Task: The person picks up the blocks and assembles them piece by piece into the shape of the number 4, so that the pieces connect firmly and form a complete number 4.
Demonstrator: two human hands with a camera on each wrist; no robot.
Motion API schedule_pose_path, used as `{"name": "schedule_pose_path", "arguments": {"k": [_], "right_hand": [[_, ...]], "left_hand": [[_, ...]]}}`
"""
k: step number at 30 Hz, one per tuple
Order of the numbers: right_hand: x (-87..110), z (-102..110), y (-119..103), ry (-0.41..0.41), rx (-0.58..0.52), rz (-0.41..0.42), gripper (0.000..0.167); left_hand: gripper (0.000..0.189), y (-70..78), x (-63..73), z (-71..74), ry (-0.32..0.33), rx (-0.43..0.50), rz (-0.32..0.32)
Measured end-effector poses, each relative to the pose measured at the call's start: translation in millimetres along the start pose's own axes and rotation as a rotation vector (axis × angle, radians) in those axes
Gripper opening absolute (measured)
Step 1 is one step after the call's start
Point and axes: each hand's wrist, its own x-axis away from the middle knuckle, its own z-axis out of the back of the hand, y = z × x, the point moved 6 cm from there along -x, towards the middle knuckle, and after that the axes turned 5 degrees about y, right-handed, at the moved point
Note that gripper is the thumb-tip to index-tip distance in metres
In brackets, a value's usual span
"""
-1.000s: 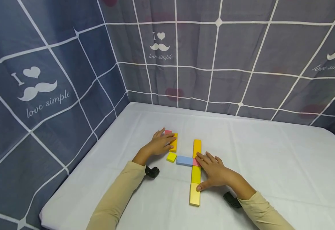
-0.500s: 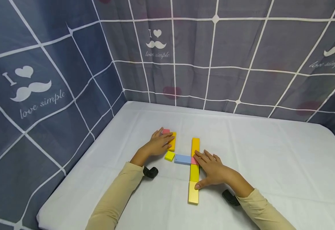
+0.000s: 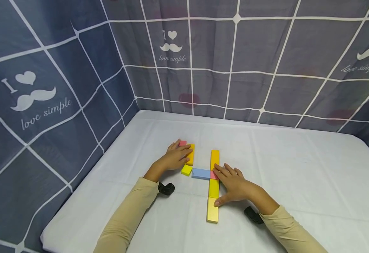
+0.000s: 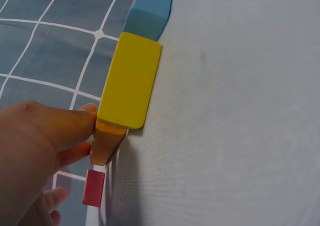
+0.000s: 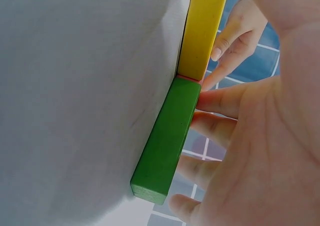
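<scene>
In the head view, my left hand lies over an orange block, thumb and fingertips resting on it. A pink block sits by its far end, and a small yellow block lies turned at its near end. My right hand has its fingers spread along a straight row: an orange block, a pink block, a yellow block and a pale gold block. From the pink one, a blue block extends left. The right wrist view shows a green side face.
A white cloth covers the table. Grey-blue curtains with white grid lines stand behind it and on the left. Black wrist cameras hang under both wrists, close to the cloth.
The head view has shifted slightly, moving the whole scene a little left and up. Hands and blocks keep their places relative to one another.
</scene>
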Motion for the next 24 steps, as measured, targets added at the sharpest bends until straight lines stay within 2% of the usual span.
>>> {"name": "schedule_pose_path", "arguments": {"k": [24], "right_hand": [[1.3, -0.5, -0.8, 0.004, -0.006, -0.001, 0.113]], "left_hand": [[0.044, -0.9, 1.2, 0.9, 0.003, 0.012, -0.021]]}}
